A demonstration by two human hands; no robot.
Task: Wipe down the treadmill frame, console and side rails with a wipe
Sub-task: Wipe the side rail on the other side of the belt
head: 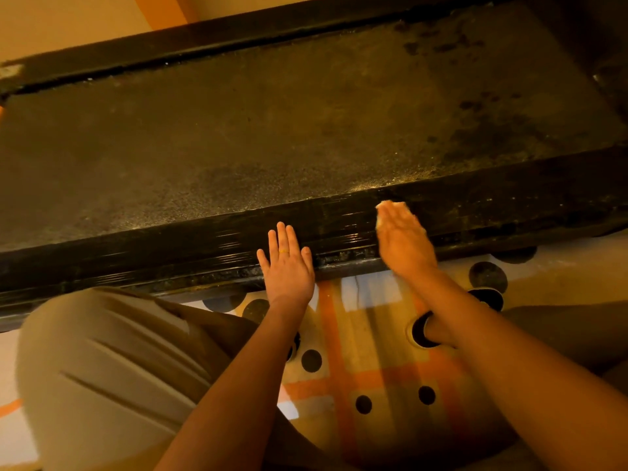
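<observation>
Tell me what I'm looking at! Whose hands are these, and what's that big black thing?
The camera sits on a person's head, looking down, so you see their own arms. The big dark thing is a treadmill's walking belt, seen from the side. Its black side rail runs along the near edge. The left hand rests flat on that rail. The right hand presses a small pale wipe onto the rail with straight fingers. Below are the person's knee and a spotted, striped floor.

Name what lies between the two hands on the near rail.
Between the left hand and the right hand, the head view shows only bare, glossy black side rail.
</observation>
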